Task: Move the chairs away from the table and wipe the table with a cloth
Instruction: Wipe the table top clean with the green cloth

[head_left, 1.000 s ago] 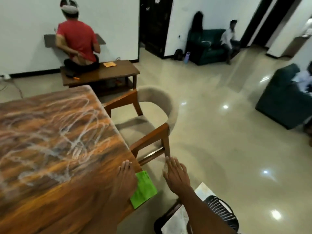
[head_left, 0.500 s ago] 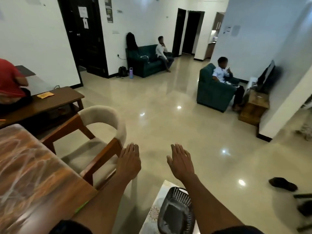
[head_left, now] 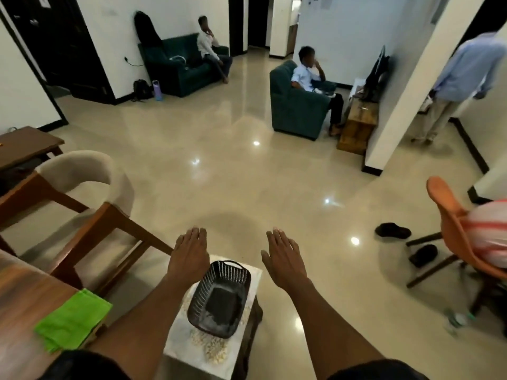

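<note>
A corner of the wooden table [head_left: 24,303] shows at the lower left, with a folded green cloth [head_left: 72,319] lying at its edge. A wooden chair with a beige padded back [head_left: 82,187] stands at the left, beside the table. My left hand [head_left: 189,256] and my right hand [head_left: 285,259] are stretched out in front of me, palms down, fingers straight, holding nothing. Both hover above a small stool with a black plastic basket [head_left: 219,297] on it. Neither hand touches the chair or the cloth.
A patterned stool top [head_left: 211,349] sits right below me. An orange chair [head_left: 452,223] with a seated person is at the right, shoes [head_left: 392,231] on the floor nearby. Green sofas [head_left: 296,105] with seated people, a low wooden bench [head_left: 24,144] and a white pillar [head_left: 406,105] surround open glossy floor.
My view has swung right, away from the table. My left hand has lifted off the green cloth, which stays on the table edge; both hands now hover over the basket.
</note>
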### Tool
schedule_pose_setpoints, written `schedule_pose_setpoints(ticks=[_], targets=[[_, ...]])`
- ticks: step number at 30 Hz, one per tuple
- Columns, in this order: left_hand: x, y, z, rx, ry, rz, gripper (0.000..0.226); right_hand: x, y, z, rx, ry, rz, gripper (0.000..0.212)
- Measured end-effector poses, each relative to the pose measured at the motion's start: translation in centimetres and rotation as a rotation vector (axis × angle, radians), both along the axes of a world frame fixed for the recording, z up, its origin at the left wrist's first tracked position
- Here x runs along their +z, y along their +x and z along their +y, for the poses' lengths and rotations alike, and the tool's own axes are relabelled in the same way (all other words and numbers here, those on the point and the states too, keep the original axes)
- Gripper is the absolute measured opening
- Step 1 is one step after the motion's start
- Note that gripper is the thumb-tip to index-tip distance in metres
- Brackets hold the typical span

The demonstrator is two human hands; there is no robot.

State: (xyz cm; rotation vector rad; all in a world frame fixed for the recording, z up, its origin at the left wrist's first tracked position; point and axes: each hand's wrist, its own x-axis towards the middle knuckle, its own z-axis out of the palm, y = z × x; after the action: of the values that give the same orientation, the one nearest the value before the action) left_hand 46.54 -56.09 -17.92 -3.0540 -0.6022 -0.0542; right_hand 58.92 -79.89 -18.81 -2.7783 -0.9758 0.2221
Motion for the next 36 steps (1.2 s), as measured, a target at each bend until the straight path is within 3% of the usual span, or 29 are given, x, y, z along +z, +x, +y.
schedule_pose_setpoints(ticks=[4,12,27,36], targets=[[-0.8,2.3,-7.1,-0.021,-0.031,0.079,0.064,-1.1,1.1,-7.7,-0.048,0.007,-0.003,0.061],[-1.0,6.4,-13.5,-0.11,-0.1,0.126,0.057,-2.9,4.4,-16.0,-0.115,0.052,-0.084,0.056],[-5.4,16.5,-12.0,0.015,-0.277,0.114,0.061,-5.3,15.1,-12.4,0.01,-0.021,-0.027,0.057],[-5.2,23.8,-9.3,0.026,-0.282,0.062,0.059,-4.8,23.1,-9.2,0.029,-0.019,-0.038,0.056]])
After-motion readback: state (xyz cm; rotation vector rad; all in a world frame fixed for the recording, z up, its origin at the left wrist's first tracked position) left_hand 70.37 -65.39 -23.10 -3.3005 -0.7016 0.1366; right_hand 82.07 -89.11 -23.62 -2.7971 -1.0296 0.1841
